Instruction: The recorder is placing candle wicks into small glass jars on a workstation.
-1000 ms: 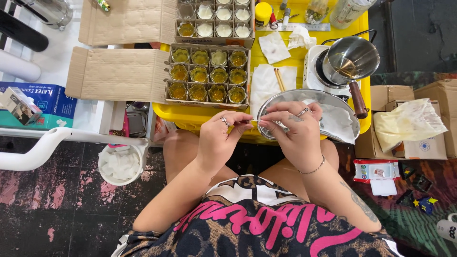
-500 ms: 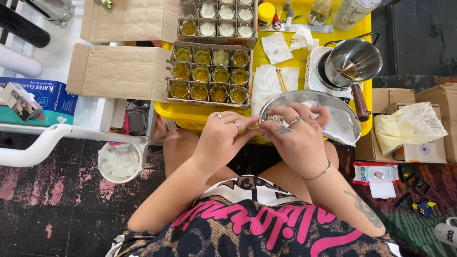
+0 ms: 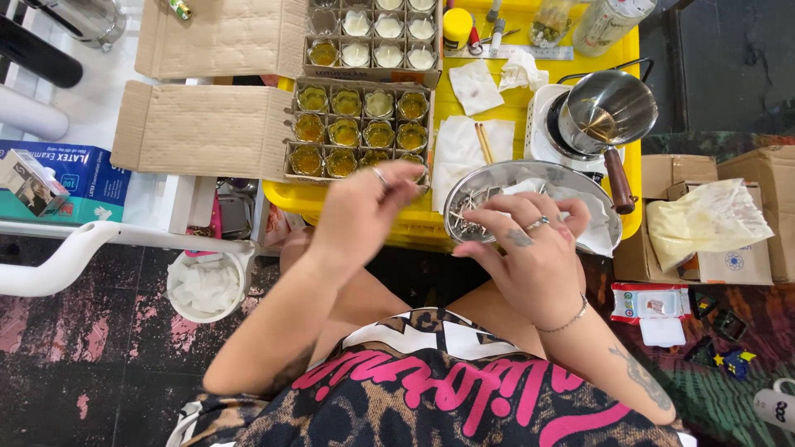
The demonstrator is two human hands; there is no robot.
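**Hands between the metal tray and the box of small jars**

The left hand (image 3: 358, 217) hovers, blurred, just short of the near row of small glass jars (image 3: 358, 132) in the open cardboard box (image 3: 207, 131). Its fingers are drawn together at the tips, but whether they pinch anything cannot be told (the motion blur hides the fingertips). The right hand (image 3: 530, 248) rests at the near rim of the oval metal tray (image 3: 497, 178), fingers curled down and spread slightly over a heap of thin metal pieces (image 3: 468, 213) lying in the tray's left end; it touches or nearly touches them, and I cannot tell whether it has closed on one. A white cloth (image 3: 592, 228) lies in the tray just beyond that hand's fingers.

Beyond the right hand stands a steel pouring pot (image 3: 604, 112) on a small white hot plate, its dark handle (image 3: 618, 180) pointing back toward the tray. To the far side of the left hand a second box holds jars filled with pale wax (image 3: 387, 40).

Risks, as I judge them: the pot's handle hangs close to the right hand, so a careless lift could knock it and spill the contents. The tray overhangs the yellow table (image 3: 422, 223) edge above the lap; pressing on its near rim could tip it.
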